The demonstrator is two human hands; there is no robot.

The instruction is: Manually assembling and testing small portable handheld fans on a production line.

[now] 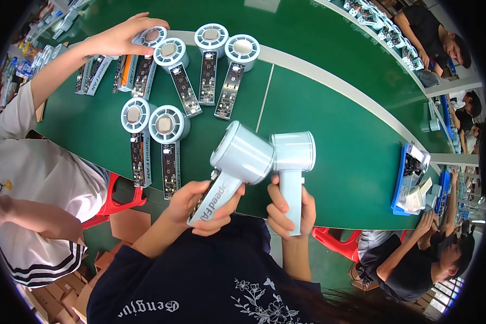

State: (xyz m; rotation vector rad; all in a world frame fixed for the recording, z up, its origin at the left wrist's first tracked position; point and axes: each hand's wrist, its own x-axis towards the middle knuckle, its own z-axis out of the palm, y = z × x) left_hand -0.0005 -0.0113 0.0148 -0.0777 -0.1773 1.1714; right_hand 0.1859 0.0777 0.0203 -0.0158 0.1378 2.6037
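Where both hands are closed, each grips one pale-blue handheld fan by its handle, above the tabletop's near edge: left hand on the left fan, right hand on the right fan. Axes: left handle slanting up and rightward to its head, right handle nearly upright; heads side by side between the hands, contact not certain. Left of these, nearer the left hand, a pair: front fan and rear fan, handles running toward the wearer. Materials: smooth, lightly glossy, apparently plastic shells; barrel-shaped heads, straight bar handles, dark lettering on the left one, dark circuit board exposed along its left side. Pair: round spoked grilles, metallic-looking centre discs, bare boards. Tabletop: flat, green, pale-edged.
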